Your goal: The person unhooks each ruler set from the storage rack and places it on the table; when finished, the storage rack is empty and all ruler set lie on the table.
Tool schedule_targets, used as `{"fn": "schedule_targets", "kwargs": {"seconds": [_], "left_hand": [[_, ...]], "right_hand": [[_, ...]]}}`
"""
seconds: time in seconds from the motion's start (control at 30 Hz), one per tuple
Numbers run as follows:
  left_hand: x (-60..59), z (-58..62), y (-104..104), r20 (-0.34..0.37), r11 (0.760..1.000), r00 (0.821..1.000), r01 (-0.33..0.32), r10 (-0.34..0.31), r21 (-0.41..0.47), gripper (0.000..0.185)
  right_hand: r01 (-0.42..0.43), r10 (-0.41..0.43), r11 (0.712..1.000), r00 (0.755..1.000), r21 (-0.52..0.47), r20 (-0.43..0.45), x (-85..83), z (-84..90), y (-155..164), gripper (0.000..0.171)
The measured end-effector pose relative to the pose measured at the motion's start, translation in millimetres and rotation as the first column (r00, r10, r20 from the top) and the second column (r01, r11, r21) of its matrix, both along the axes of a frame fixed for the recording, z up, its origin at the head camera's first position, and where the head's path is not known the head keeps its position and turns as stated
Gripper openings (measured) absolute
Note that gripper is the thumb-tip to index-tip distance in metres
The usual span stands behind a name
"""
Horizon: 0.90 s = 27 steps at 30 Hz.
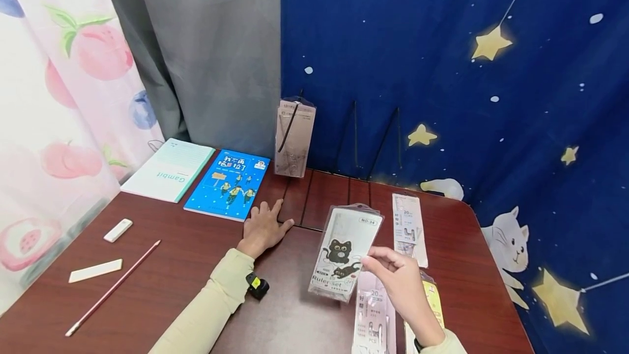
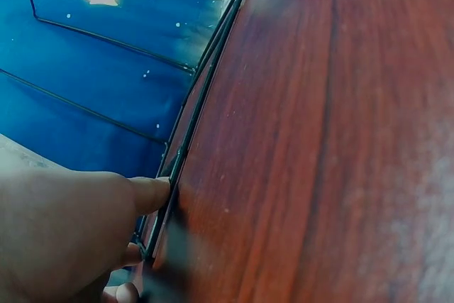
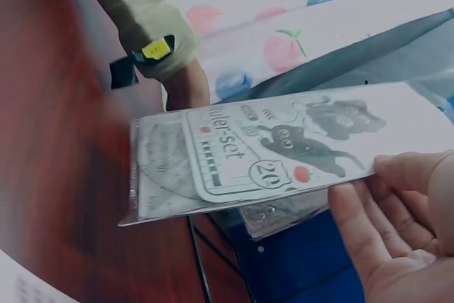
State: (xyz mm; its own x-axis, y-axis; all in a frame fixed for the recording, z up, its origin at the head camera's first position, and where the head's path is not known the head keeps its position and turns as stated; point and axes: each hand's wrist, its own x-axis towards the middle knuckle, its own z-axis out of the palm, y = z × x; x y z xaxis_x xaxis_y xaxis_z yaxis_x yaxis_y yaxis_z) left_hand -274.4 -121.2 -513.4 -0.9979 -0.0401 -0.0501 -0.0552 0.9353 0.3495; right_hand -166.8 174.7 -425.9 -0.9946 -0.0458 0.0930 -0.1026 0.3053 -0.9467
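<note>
While my right hand (image 1: 400,283) pinches one edge of the ruler set pack (image 1: 345,251), thumb on its printed face and fingers curled behind, the pack hangs tilted above the surface (image 1: 187,266), clear of the wood. From the right wrist view the pack (image 3: 248,157) shows a black cat drawing and the words "Ruler-set" through clear plastic, with my fingers (image 3: 369,225) under its near edge.

My left hand (image 1: 262,228) lies flat on the surface, fingers straight and spread, holding nothing. Its fingertips point at the dark seams between the boards, just beside the blue notebook (image 1: 228,183). In the left wrist view one finger (image 2: 145,193) reaches the edge of the wood next to a thin black wire; I cannot tell what that wire belongs to.

Under and beside my right hand lie more packs: a white one (image 1: 409,226) flat on the surface to the right of the ruler set pack, a pink-tinted one (image 1: 372,316) below it, and a yellow-edged one (image 1: 434,302) partly hidden by my wrist.

At the back a further pack (image 1: 293,136) stands upright in a wire stand, and two bare wire stands (image 1: 373,143) sit to its right. A pale green notebook (image 1: 164,171) lies left of the blue one. Near the left edge are two white erasers (image 1: 118,230) and a pink pencil (image 1: 115,287), well apart from both hands.
</note>
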Motion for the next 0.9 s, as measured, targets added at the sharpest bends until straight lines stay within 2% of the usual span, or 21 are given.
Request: {"fn": "schedule_targets", "kwargs": {"seconds": [0.27, 0.53, 0.9], "left_hand": [[-1.0, 0.7, 2, 0.010, 1.000, 1.000, 0.002, -0.002, -0.008, 0.077], [-0.9, -0.4, 1, 0.005, 1.000, 1.000, -0.001, 0.001, -0.005, 0.076], [-0.6, -1.5, 2, -0.004, 1.000, 1.000, -0.011, 0.011, -0.001, 0.079]], "right_hand": [[0.002, 0.003, 0.999, 0.987, -0.032, 0.159, 19.9, -11.8, 4, 0.018], [-0.052, 0.076, 0.995, 0.942, -0.082, 0.327, 21.7, -38.2, 2, 0.034], [-0.069, 0.084, 0.996, 0.924, -0.054, 0.373, 13.0, -70.3, 1, 0.040]]}}
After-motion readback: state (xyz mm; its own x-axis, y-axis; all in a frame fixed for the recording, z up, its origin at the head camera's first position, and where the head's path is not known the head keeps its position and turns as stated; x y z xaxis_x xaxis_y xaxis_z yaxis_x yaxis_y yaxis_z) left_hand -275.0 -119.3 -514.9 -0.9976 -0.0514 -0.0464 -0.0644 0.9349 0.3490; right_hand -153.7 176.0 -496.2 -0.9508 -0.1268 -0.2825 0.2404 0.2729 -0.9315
